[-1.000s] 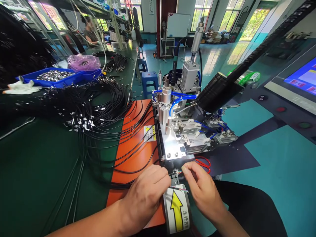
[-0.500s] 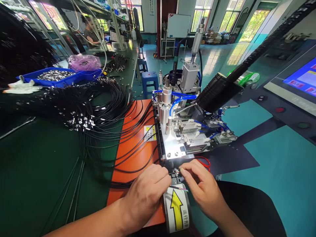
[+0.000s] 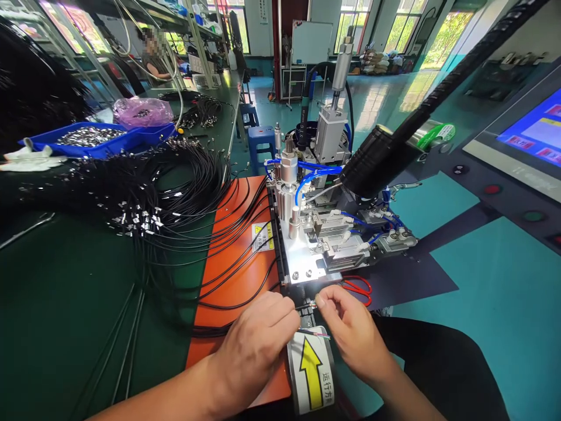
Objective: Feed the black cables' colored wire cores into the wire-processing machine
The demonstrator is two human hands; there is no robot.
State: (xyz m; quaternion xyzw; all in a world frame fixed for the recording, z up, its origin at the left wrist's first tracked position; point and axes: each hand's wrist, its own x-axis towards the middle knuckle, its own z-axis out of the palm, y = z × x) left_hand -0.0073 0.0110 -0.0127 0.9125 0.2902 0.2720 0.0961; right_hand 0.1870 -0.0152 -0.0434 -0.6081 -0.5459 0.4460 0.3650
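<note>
Nearest: curved white label w/ yellow arrow [image 3: 311, 374], just below the hands. Above it, L hand [image 3: 265, 327] is curled, knuckles up, closed round a black cable [image 3: 302, 306]; the actual grip is hidden under the fingers, but the cable comes out twd R hand [image 3: 348, 321]. R thumb & index are pinched narrow at the cable's stripped end [image 3: 312, 304], other fingers loosely bent. Which strands they've got: can't tell, too small. So the cable sits btwn the hands, at the front edge of the machine. A 2nd wire end [image 3: 322, 335], thin coloured strands, pokes out below L hand, over the label's top.

Handling, my guess: cable's light & bendy, jacket smooth, a bit springy, may roll btwn fingers. Strands prob. soft, fragile, easy to splay. Best hold: jacket close behind the strip w/ L, gentle fingertip pinch on strands w/ R, no hard tugging.

Just beyond R hand: red loops [image 3: 370, 286], poss. scissor handles. To the left, orange plate [image 3: 245, 282] w/ black cables across it; past the hands, silver machine [image 3: 346, 258] w/ blue tubes. Screen [image 3: 532, 134] far right. Green bench [image 3: 87, 316] on the left carries a big cable pile [image 3: 193, 169], then blue tray [image 3: 87, 152] of small metal parts, pink bag [image 3: 142, 111] approx. behind. Farther: blue stool [image 3: 262, 135], seated co-worker [image 3: 153, 63], whiteboard [image 3: 312, 42].
</note>
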